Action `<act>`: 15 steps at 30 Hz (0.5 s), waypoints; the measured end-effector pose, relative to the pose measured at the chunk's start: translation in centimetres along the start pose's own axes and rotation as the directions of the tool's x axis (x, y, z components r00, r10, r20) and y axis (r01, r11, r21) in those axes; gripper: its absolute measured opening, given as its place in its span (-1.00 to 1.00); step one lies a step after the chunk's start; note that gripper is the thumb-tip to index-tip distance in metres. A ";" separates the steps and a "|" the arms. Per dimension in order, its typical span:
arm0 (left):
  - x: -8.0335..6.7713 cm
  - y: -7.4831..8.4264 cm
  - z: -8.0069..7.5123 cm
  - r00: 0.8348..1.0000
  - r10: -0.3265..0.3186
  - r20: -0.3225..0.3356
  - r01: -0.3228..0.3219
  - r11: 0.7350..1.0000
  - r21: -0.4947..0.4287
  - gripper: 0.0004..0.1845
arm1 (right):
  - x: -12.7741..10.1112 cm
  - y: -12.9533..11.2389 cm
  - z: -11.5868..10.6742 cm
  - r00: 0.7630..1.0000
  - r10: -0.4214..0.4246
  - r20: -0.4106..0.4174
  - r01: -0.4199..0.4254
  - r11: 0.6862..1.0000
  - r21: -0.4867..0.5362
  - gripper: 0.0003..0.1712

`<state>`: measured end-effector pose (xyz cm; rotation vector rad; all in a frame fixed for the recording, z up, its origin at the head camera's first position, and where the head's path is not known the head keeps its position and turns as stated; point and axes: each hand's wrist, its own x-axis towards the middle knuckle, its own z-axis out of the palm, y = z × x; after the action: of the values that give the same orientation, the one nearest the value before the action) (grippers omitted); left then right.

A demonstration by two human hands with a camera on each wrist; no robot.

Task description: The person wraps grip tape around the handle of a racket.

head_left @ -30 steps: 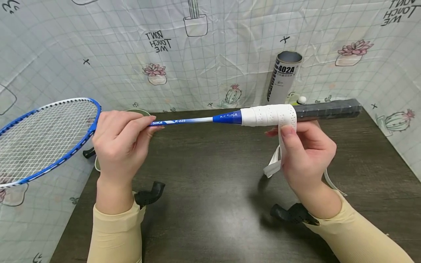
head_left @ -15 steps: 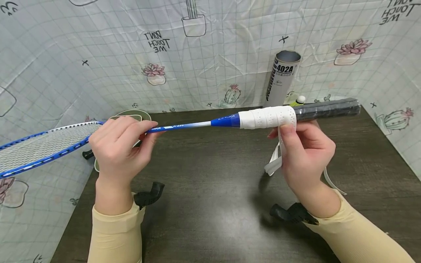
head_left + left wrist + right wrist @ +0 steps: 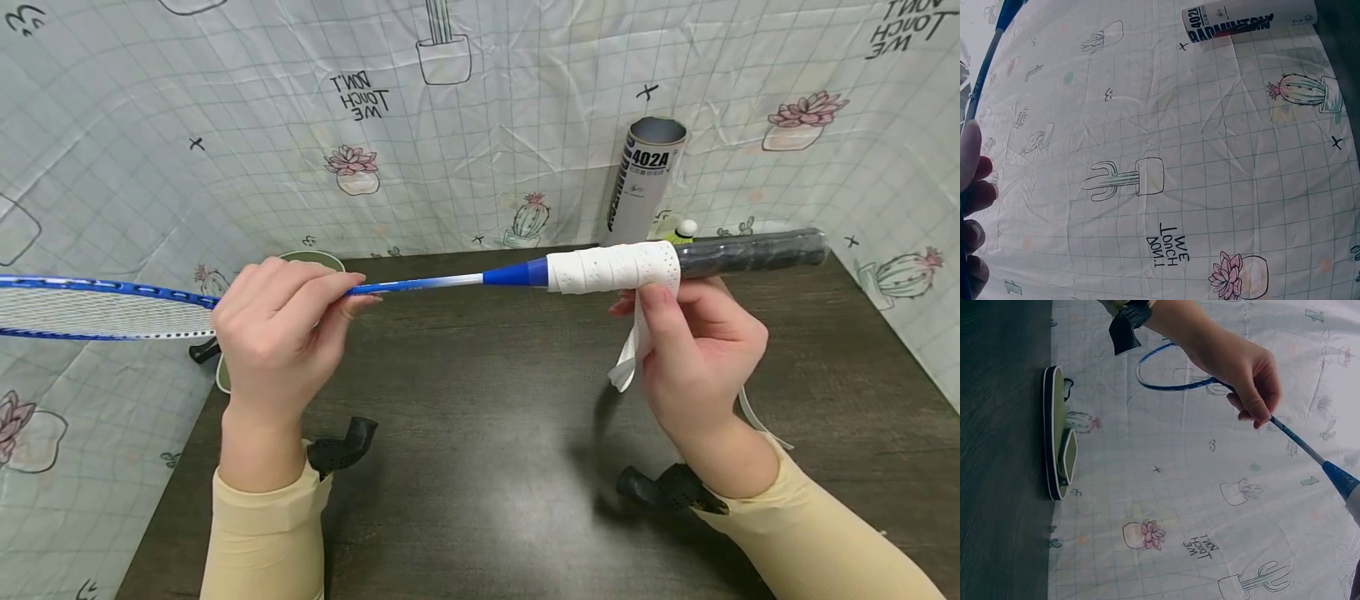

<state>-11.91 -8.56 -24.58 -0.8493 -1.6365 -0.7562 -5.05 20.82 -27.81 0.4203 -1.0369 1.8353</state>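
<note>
A blue-and-white badminton racket [image 3: 420, 285] is held level above the table, its head [image 3: 105, 308] to the left, seen nearly edge-on. My left hand [image 3: 285, 325] pinches the shaft just by the head, thumb and fingers around it, as the right wrist view also shows. White perforated grip tape [image 3: 611, 267] is wound in overlapping turns from the blue cone [image 3: 515, 274] over part of the handle. The handle's black end [image 3: 753, 252] is bare. Just under the last turn, my right hand [image 3: 701, 354] pinches the tape between thumb and fingers. A loose tail of tape hangs below.
Behind the handle stands a shuttlecock tube [image 3: 647, 179], with a shuttlecock [image 3: 684, 232] beside it. A green bag with white edging [image 3: 1057, 434] lies at the table's back left. Patterned cloth [image 3: 480, 158] surrounds the dark table [image 3: 480, 467].
The racket has rolled about its shaft, so the head went from showing its strings broadly to nearly edge-on. Both hands stay almost in place, and the hanging tape tail looks shorter.
</note>
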 end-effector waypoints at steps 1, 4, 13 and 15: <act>0.0 0.0 0.0 1.000 -0.009 -0.001 0.009 1.000 0.000 -0.67 | 0.0 0.0 0.0 1.000 -0.002 0.002 0.002 1.000 -0.010 -0.59; 0.1 0.2 -0.1 0.999 -0.030 0.013 0.030 1.000 0.002 -0.69 | 0.1 0.0 -0.1 1.000 -0.006 0.007 0.007 0.999 -0.041 -0.55; 0.0 0.3 -0.2 0.998 -0.014 0.056 0.016 0.999 -0.041 -0.67 | -0.2 -0.3 0.5 1.000 -0.001 -0.025 0.003 0.998 0.056 -0.84; 0.0 0.3 -0.3 0.998 -0.006 0.069 0.009 0.999 -0.040 -0.70 | -0.1 -0.3 0.4 1.000 -0.001 -0.017 0.001 0.999 0.051 -0.81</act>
<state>-11.52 -8.63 -24.48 -0.9072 -1.6912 -0.7752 -4.82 20.45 -27.51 0.4353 -0.9802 1.8644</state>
